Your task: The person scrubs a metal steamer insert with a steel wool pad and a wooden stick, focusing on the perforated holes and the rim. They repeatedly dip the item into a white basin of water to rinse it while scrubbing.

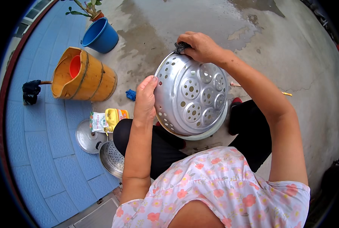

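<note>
A perforated aluminium steamer basket [172, 85] is tilted up before me, its holed base turned towards me. My left hand [147, 94] grips its left rim, thumb on the outer wall. At the far rim, my right hand [199, 47] pinches a dark steel-wool scourer [182, 47] against the metal edge. Below the basket, a pale basin [215, 131] shows only part of its rim; what it holds is hidden.
To the left stand a wooden bucket [98, 77] with a red scoop [75, 67] inside, a blue plastic bucket [105, 37] and a potted plant [92, 11]. A yellow jug [112, 116], a printed bag [98, 122], a pot lid [89, 136] and another steamer [112, 156] lie nearer. The concrete [146, 40] is partly wet.
</note>
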Action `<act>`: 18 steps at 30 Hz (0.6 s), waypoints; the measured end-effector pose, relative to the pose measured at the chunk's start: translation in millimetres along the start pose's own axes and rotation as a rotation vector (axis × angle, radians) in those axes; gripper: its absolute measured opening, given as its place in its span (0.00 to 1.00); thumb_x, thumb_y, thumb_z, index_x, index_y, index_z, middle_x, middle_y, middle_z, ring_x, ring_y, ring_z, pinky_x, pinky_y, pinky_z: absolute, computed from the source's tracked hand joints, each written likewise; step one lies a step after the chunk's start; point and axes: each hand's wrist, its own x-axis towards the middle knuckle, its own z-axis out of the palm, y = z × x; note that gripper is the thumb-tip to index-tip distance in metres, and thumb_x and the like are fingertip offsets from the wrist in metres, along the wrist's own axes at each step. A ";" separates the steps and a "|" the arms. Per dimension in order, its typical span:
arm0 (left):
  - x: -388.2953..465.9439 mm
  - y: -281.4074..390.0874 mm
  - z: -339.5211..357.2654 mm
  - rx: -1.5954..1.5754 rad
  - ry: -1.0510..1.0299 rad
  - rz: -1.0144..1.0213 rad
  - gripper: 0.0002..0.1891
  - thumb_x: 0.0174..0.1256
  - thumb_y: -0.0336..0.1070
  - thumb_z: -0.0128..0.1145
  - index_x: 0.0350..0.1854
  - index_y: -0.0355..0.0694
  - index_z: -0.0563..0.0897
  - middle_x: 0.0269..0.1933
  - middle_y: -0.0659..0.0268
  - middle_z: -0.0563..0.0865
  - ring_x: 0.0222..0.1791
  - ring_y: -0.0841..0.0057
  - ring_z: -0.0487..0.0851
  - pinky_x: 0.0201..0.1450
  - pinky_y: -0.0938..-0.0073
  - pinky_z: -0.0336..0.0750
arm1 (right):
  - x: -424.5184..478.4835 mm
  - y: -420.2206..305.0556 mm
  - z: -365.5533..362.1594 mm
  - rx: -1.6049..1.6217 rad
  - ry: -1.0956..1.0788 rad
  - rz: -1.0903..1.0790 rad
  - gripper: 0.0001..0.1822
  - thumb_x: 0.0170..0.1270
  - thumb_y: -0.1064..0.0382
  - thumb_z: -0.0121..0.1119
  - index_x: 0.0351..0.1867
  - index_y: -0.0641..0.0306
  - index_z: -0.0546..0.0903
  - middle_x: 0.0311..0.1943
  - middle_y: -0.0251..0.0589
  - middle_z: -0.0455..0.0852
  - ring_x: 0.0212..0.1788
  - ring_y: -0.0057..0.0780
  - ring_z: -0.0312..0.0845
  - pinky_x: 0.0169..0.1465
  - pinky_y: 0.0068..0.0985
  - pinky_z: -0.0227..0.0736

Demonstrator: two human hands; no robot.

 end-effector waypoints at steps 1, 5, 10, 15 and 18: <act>-0.7 1.4 2.3 0.010 0.010 -0.002 0.09 0.72 0.35 0.49 0.37 0.36 0.79 0.35 0.69 0.84 0.34 0.86 0.79 0.41 0.83 0.74 | 0.2 -0.9 -3.8 0.008 -0.047 0.001 0.15 0.53 0.66 0.63 0.44 0.66 0.80 0.41 0.48 0.81 0.43 0.47 0.78 0.44 0.35 0.73; -4.1 1.5 7.6 0.079 0.018 0.008 0.09 0.72 0.35 0.49 0.37 0.37 0.79 0.35 0.69 0.84 0.33 0.85 0.79 0.42 0.82 0.74 | -0.4 -2.7 -8.9 0.213 -0.118 0.086 0.14 0.52 0.66 0.64 0.40 0.71 0.81 0.36 0.50 0.83 0.38 0.45 0.80 0.42 0.35 0.73; -1.1 -2.9 14.8 0.125 -0.012 0.028 0.09 0.72 0.34 0.47 0.37 0.36 0.79 0.35 0.69 0.84 0.33 0.85 0.79 0.40 0.83 0.74 | 4.0 -5.4 20.0 0.166 0.004 0.289 0.12 0.50 0.67 0.65 0.35 0.73 0.82 0.29 0.53 0.84 0.31 0.47 0.81 0.39 0.35 0.74; 7.8 -17.6 5.7 0.135 0.006 0.007 0.09 0.72 0.33 0.46 0.38 0.36 0.79 0.36 0.69 0.84 0.34 0.85 0.79 0.40 0.82 0.74 | 6.8 -37.3 39.6 0.208 -0.033 0.153 0.10 0.50 0.67 0.62 0.33 0.69 0.81 0.33 0.50 0.82 0.39 0.51 0.78 0.43 0.40 0.72; 10.0 -10.9 22.9 0.102 0.119 -0.030 0.09 0.71 0.33 0.47 0.38 0.36 0.79 0.35 0.69 0.83 0.34 0.84 0.80 0.40 0.81 0.74 | 1.7 -63.7 48.7 0.044 -0.060 -0.053 0.08 0.48 0.69 0.59 0.32 0.65 0.80 0.34 0.46 0.80 0.43 0.48 0.76 0.43 0.40 0.73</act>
